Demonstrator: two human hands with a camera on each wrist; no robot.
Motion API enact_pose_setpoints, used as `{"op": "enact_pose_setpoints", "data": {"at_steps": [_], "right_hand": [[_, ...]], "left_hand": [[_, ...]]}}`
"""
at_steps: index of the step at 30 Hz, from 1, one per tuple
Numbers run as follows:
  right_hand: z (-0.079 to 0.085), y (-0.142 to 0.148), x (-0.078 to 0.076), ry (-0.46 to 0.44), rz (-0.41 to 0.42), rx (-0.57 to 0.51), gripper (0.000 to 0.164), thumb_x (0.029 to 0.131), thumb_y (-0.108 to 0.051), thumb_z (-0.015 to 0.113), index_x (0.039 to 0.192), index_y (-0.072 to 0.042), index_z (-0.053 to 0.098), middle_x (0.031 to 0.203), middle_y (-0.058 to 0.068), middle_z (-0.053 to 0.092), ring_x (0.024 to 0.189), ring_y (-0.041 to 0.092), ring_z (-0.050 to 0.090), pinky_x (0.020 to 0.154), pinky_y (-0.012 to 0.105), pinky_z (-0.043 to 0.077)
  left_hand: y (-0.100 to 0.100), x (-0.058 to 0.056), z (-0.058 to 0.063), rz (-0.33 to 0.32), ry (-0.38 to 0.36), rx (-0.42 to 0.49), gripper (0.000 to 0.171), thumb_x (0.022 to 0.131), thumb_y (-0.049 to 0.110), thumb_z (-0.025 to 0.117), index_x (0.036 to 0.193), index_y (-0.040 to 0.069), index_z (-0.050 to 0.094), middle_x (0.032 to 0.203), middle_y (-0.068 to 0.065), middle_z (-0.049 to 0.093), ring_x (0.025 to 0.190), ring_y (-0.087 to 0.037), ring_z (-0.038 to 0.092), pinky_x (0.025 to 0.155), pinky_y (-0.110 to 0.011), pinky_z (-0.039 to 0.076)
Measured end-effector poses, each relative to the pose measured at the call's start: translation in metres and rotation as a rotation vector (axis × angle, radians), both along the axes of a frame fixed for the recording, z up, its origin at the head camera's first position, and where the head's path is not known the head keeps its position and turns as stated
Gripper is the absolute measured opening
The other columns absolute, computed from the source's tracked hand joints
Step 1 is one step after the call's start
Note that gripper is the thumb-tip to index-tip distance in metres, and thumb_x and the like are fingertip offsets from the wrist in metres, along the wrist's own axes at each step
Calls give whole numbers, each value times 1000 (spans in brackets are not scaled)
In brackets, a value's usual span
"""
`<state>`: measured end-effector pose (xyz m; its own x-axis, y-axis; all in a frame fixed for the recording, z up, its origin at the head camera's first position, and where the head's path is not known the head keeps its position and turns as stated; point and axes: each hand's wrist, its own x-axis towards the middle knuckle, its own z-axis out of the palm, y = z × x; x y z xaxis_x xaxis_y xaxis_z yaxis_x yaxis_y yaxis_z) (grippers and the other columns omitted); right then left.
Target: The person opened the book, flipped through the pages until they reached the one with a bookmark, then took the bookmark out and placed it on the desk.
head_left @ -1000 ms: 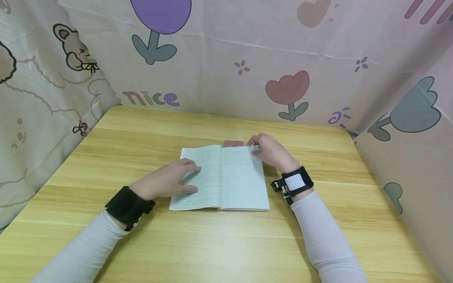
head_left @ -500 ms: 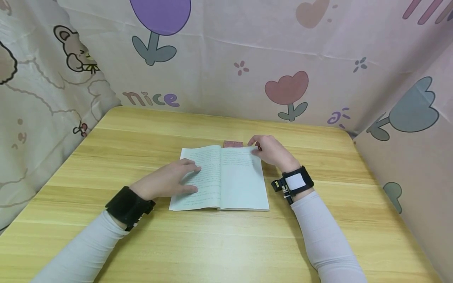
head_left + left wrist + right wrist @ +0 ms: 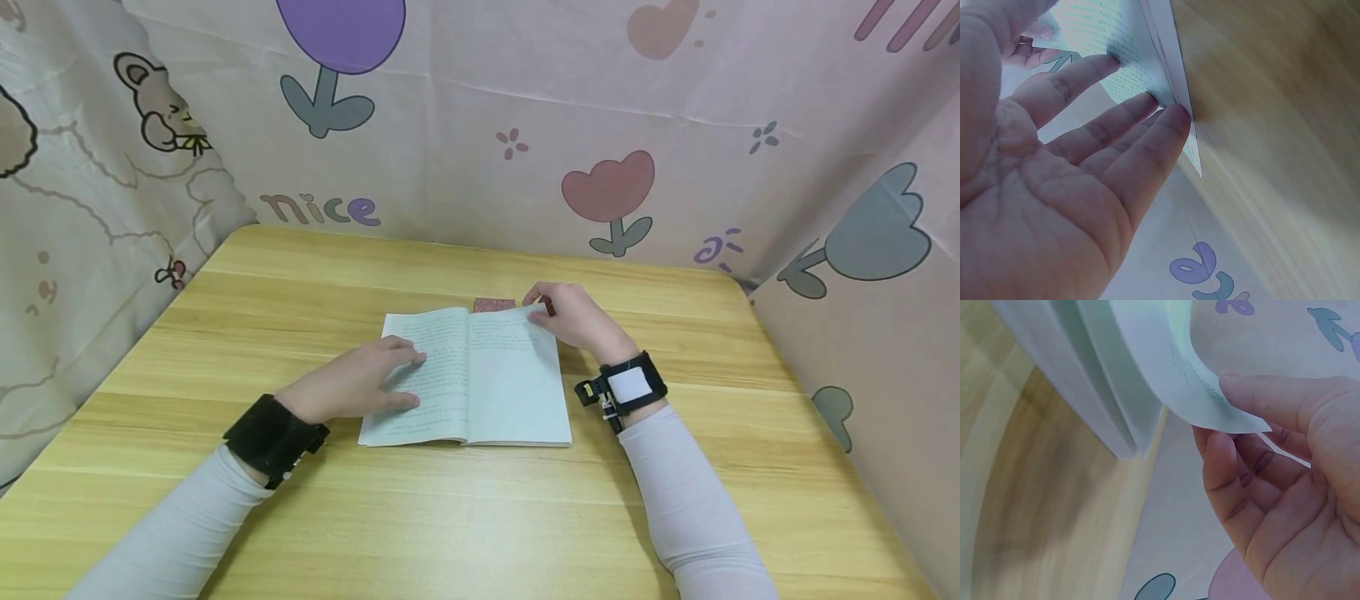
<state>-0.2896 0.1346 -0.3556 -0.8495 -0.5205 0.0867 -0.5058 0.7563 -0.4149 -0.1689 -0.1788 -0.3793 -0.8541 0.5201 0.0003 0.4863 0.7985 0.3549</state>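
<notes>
1 open paperback book (image 3: pixel 517 400) lies flat mid-bench, spine running away from the viewer: 2 pp. showing, thin, smooth, off-white paper. L page carries rows of small print nearly top to bottom; R page has a few lines near the top. 2 bare hands on it. R hand (image 3: pixel 577 318), at the far R corner, pinches 1 page corner (image 3: pixel 1235 419) b/w thumb & index; the sheet bends in a soft curve, apart from the pages below. L hand (image 3: pixel 367 379) rests on the L page, fingers loosely spread, holding nothing. Just past the book's far edge, partly hidden: 1 small reddish, speckled rectangle (image 3: pixel 494 305), material unclear. 2 black wristbands (image 3: pixel 270 440), the R one w/ a white patch; 2 pale, stretchy-looking sleeves (image 3: pixel 176 525). Bench (image 3: pixel 450 525): yellowish, wood-grain, approx. rectangular. Around it, creased pale cloth (image 3: pixel 450 167) printed w/ flowers & 1 word, "nice".
</notes>
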Motion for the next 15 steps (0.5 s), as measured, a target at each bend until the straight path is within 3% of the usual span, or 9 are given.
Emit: {"op": "enact_pose_setpoints", "data": {"at_steps": [15], "right_hand": [[5,0,2,4,-3,-23,19,93,-9,64,112,-11,65,84,5,54,77,19,50,63,29,43]], "left_hand": [[-1,-1,1,6,-15,7,62,82,42,74,132,8,59,135,-15,50,124,-31,45,100,-47,39]]}}
